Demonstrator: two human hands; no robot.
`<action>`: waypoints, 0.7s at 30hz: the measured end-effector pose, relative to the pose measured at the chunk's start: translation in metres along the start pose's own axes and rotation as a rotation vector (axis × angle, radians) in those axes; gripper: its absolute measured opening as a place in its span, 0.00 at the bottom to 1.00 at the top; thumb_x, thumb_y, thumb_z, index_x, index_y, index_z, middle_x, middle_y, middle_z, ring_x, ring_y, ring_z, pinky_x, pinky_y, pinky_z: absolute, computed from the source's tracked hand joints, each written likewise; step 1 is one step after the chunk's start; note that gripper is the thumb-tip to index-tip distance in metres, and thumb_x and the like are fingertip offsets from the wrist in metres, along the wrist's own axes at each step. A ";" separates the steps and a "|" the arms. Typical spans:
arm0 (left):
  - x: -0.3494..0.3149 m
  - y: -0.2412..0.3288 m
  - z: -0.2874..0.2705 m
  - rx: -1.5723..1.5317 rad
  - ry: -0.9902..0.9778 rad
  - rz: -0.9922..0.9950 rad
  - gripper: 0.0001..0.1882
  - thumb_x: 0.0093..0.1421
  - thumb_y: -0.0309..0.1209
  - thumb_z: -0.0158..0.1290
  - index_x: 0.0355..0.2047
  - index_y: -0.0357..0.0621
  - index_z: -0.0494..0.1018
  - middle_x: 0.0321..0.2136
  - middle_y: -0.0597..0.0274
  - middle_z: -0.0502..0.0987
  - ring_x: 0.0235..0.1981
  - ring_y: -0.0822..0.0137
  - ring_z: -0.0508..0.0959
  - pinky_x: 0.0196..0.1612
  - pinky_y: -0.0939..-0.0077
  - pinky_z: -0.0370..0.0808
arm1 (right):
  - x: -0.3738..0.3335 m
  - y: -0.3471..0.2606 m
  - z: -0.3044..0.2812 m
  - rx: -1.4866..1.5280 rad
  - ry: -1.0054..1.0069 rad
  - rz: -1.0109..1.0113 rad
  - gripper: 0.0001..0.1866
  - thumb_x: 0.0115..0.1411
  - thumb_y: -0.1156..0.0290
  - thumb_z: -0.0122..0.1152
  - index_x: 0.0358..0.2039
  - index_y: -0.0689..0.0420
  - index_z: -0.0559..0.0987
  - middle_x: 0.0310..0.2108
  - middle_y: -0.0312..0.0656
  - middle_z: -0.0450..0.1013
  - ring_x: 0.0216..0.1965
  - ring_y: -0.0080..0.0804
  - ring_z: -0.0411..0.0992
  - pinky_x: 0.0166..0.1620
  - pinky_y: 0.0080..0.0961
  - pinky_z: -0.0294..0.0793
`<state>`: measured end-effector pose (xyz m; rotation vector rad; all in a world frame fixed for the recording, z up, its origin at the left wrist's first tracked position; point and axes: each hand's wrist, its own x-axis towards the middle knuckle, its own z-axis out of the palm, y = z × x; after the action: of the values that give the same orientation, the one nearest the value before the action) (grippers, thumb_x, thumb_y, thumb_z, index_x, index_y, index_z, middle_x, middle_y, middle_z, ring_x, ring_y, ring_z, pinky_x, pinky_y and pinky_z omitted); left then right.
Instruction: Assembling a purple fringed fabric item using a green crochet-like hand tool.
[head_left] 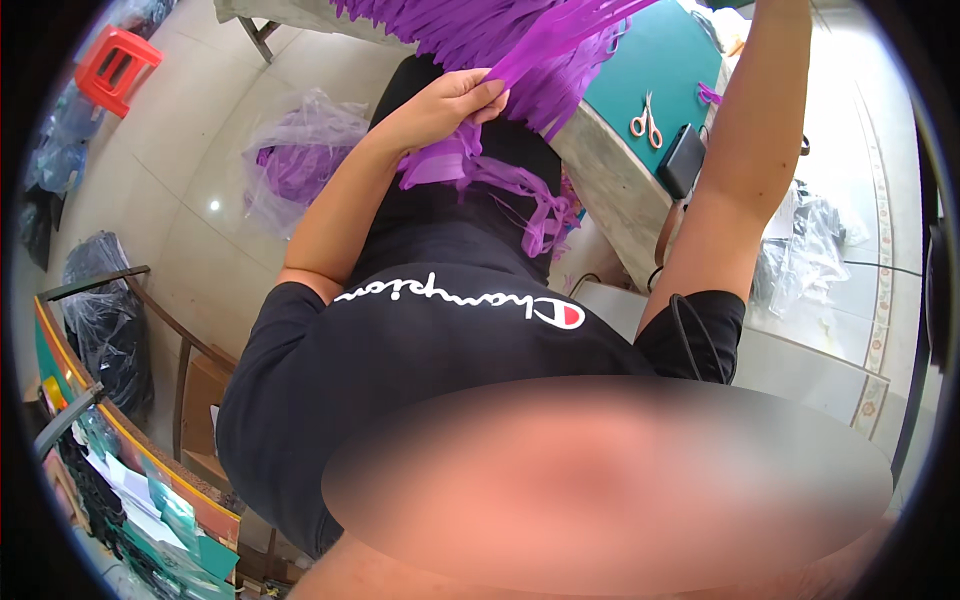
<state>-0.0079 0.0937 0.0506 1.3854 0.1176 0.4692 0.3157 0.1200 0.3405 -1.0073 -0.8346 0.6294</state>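
My left hand (pixel 465 105) is closed round a band of purple ribbon (pixel 540 50), its thumb pressed on top. From the fist the ribbon runs taut up and to the right, past the upper edge of the picture. More ribbon hangs below the fist in folds, and a loose tangle of purple strips (pixel 545 215) lies over my lap. Beyond the hand, a dense mass of purple strips (pixel 430 20) spreads across the table's near edge. My right forearm (pixel 755 110) reaches up at the right; its hand is outside the picture.
Orange-handled scissors (pixel 647 125) and a dark flat case (pixel 682 160) lie on a green mat (pixel 625 85) on the table (pixel 625 180). Left on the floor are a clear bag of purple material (pixel 300 165) and a red stool (pixel 115 70). A metal-framed rack (pixel 150 430) stands nearby, lower left.
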 end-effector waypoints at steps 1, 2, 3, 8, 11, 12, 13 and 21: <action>0.004 0.001 -0.001 0.007 -0.016 0.007 0.15 0.66 0.39 0.42 0.25 0.45 0.65 0.17 0.74 0.60 0.22 0.80 0.57 0.28 0.85 0.57 | 0.034 -0.004 -0.034 0.597 -0.074 0.669 0.14 0.59 0.62 0.55 0.18 0.51 0.70 0.11 0.31 0.62 0.13 0.23 0.61 0.17 0.19 0.63; 0.004 -0.007 0.002 -0.006 0.020 -0.015 0.15 0.66 0.40 0.42 0.25 0.45 0.65 0.17 0.74 0.60 0.22 0.80 0.57 0.27 0.85 0.56 | 0.058 0.007 -0.056 1.192 -0.161 1.361 0.14 0.59 0.63 0.55 0.17 0.51 0.70 0.11 0.31 0.62 0.13 0.23 0.61 0.16 0.18 0.63; 0.005 -0.006 -0.004 -0.008 0.060 -0.040 0.15 0.66 0.40 0.42 0.26 0.45 0.65 0.17 0.74 0.59 0.21 0.80 0.56 0.27 0.85 0.55 | 0.069 0.026 -0.060 1.198 -0.174 1.367 0.14 0.59 0.63 0.55 0.17 0.51 0.70 0.11 0.31 0.62 0.13 0.23 0.61 0.16 0.18 0.63; 0.017 0.006 -0.026 0.067 0.254 -0.026 0.13 0.65 0.38 0.45 0.30 0.42 0.70 0.19 0.74 0.62 0.23 0.82 0.59 0.26 0.88 0.56 | 0.119 0.080 -0.062 0.616 0.020 0.897 0.16 0.58 0.62 0.54 0.14 0.51 0.70 0.09 0.30 0.61 0.12 0.23 0.60 0.15 0.18 0.60; 0.031 0.021 -0.029 0.310 0.435 -0.047 0.12 0.65 0.36 0.44 0.29 0.42 0.70 0.19 0.75 0.63 0.22 0.82 0.59 0.26 0.87 0.57 | 0.178 0.105 -0.108 1.109 -0.040 1.492 0.15 0.56 0.62 0.57 0.14 0.50 0.71 0.11 0.31 0.64 0.13 0.24 0.62 0.16 0.19 0.62; 0.031 0.022 -0.035 0.396 0.492 -0.024 0.13 0.65 0.36 0.44 0.29 0.40 0.70 0.18 0.73 0.63 0.21 0.81 0.60 0.25 0.85 0.58 | 0.186 0.135 -0.093 0.772 0.116 1.006 0.16 0.56 0.61 0.58 0.14 0.50 0.70 0.11 0.31 0.66 0.13 0.24 0.62 0.16 0.19 0.63; 0.034 0.026 -0.037 0.402 0.507 -0.034 0.13 0.65 0.36 0.44 0.29 0.40 0.70 0.18 0.73 0.63 0.21 0.81 0.60 0.25 0.85 0.58 | 0.191 0.159 -0.086 0.430 0.250 0.509 0.16 0.55 0.59 0.59 0.14 0.50 0.70 0.12 0.31 0.67 0.13 0.24 0.63 0.16 0.19 0.64; 0.041 0.012 -0.058 0.430 0.676 -0.330 0.14 0.61 0.37 0.48 0.36 0.37 0.72 0.20 0.60 0.72 0.25 0.67 0.72 0.32 0.74 0.68 | 0.234 0.360 -0.131 1.141 0.104 1.773 0.24 0.56 0.50 0.54 0.43 0.57 0.69 0.38 0.46 0.69 0.25 0.27 0.68 0.27 0.22 0.74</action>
<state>0.0056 0.1637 0.0585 1.5321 1.0325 0.6399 0.5236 0.3890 0.0475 -0.4230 0.8029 2.1546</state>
